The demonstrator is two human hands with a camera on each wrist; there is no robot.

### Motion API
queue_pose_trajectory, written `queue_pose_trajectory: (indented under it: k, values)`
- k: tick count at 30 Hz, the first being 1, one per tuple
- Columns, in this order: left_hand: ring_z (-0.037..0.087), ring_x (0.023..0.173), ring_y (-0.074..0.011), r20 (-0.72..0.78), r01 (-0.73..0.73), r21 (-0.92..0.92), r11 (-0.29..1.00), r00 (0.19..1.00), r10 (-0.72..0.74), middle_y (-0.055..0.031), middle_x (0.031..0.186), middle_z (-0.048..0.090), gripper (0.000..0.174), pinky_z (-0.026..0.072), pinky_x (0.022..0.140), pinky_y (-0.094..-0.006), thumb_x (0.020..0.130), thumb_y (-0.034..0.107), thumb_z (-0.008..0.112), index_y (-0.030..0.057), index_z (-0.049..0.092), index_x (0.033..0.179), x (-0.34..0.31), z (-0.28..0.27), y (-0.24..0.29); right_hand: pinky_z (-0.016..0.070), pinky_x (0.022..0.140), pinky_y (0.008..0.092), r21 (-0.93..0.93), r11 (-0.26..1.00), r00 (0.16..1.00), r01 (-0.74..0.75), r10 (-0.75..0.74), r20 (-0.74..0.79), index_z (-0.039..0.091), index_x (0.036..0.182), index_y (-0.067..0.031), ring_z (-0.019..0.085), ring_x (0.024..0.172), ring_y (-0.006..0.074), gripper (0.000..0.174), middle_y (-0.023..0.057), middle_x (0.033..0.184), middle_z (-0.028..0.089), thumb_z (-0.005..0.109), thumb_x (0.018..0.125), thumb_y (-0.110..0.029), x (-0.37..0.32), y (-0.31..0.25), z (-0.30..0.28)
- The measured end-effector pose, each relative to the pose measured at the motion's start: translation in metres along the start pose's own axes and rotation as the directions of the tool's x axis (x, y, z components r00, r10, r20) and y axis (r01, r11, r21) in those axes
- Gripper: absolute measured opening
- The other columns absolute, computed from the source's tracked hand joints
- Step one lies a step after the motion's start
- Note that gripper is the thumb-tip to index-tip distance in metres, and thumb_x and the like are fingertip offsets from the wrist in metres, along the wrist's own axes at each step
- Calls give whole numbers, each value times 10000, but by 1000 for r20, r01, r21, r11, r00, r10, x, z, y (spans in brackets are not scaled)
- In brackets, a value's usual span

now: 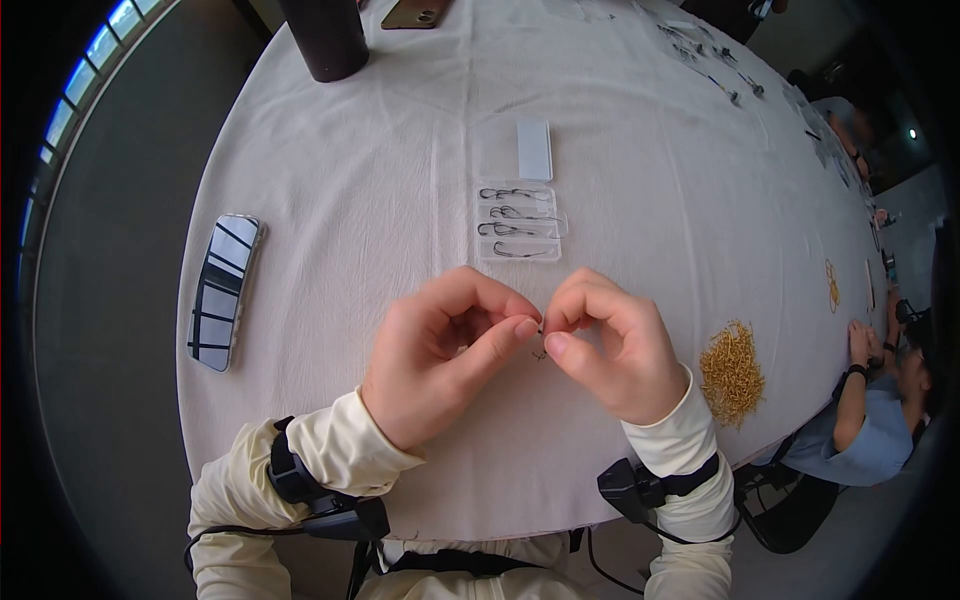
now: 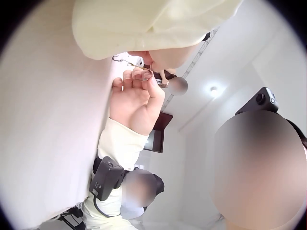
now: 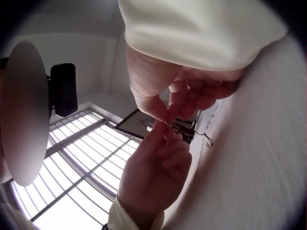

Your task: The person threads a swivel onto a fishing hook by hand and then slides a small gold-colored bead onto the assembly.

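Observation:
In the head view, the thumb and index fingertips of my left hand (image 1: 440, 350) meet those of my right hand (image 1: 620, 345) over the table. Both hands pinch a tiny metal rig between them. A dark fish hook (image 3: 208, 141) juts out past the fingertips in the right wrist view. A thin gold-coloured metal link (image 2: 136, 66) runs toward the right fingertips in the left wrist view. The pinched parts are mostly hidden, and I cannot tell which hand holds which part. Beyond the hands lies an open clear plastic box (image 1: 484, 252) with several dark hooks (image 1: 507, 230) in its compartments.
A heap of small gold-coloured metal pieces (image 1: 732, 375) lies right of my right hand. A phone (image 1: 226, 290) rests at the left edge, a dark cup (image 1: 326, 40) and another phone (image 1: 414, 13) at the back. Another person (image 1: 865, 430) sits at the right.

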State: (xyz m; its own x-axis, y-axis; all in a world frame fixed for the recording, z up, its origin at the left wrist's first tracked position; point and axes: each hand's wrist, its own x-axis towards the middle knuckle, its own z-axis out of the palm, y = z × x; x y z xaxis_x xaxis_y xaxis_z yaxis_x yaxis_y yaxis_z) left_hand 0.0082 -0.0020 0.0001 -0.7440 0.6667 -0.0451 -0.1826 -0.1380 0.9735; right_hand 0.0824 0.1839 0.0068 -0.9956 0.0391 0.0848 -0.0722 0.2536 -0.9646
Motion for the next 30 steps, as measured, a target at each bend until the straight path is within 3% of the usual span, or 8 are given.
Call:
queue_pose_trajectory:
  k: [5,7,10,14,16,20,22,30]
  values:
    - [574,726,-57,33,-18,103,995,999,14,-37,910,665,91,466,656,-217,921,59,684,-10,655,973,0,-3,0,416,743,271,37,999,1000,-16,15,22,637,849,-27,527,780,105,57,10,842,599,656,848,-81,0,-1,-3]
    - [611,827,-91,78,-73,328,942,996,50,-53,940,642,46,491,715,-230,901,-7,674,-14,641,932,0,-5,7,415,746,270,69,997,999,-26,25,21,639,848,-25,520,775,104,64,11,846,605,656,854,-87,0,0,-4]
    - [584,773,-81,104,-151,460,875,988,116,-47,906,614,65,473,659,-225,856,-41,677,-8,641,899,0,-3,11,413,741,269,105,992,998,-63,61,14,638,846,-22,513,769,101,85,12,847,609,663,858,-102,0,-1,-4]
    - [553,737,-73,131,-200,384,902,978,161,-35,891,589,73,451,635,-222,840,-48,653,-1,631,891,4,1,4,408,730,264,90,996,1000,-9,7,23,638,857,-23,494,767,105,107,7,836,605,677,856,-123,1,2,-4]
    - [545,630,-71,67,-171,390,905,985,157,-40,852,600,49,434,557,-230,837,18,669,-2,642,872,4,-2,3,404,724,265,93,995,1000,-18,17,4,639,859,-35,483,764,106,97,5,829,599,675,857,-126,0,2,-3]
    - [498,706,-32,35,26,147,989,999,-32,25,818,569,67,416,629,-202,886,41,652,4,624,935,2,-5,9,401,723,270,91,994,997,-53,59,-58,637,884,-63,487,768,117,64,3,838,588,663,855,-113,3,0,-4]
    - [491,727,-25,21,40,-54,998,999,-39,38,849,573,77,412,645,-201,926,62,647,6,613,968,4,-3,6,407,730,271,-16,997,993,70,-71,-97,645,898,-71,494,761,125,69,5,858,597,667,848,-112,1,0,-4]
    - [496,771,-32,110,165,-161,973,983,-149,38,872,575,93,410,682,-205,966,120,623,29,612,983,6,-13,13,446,710,280,-177,976,979,129,-153,-134,685,991,-65,583,822,140,191,28,904,623,716,804,-36,1,-6,5]
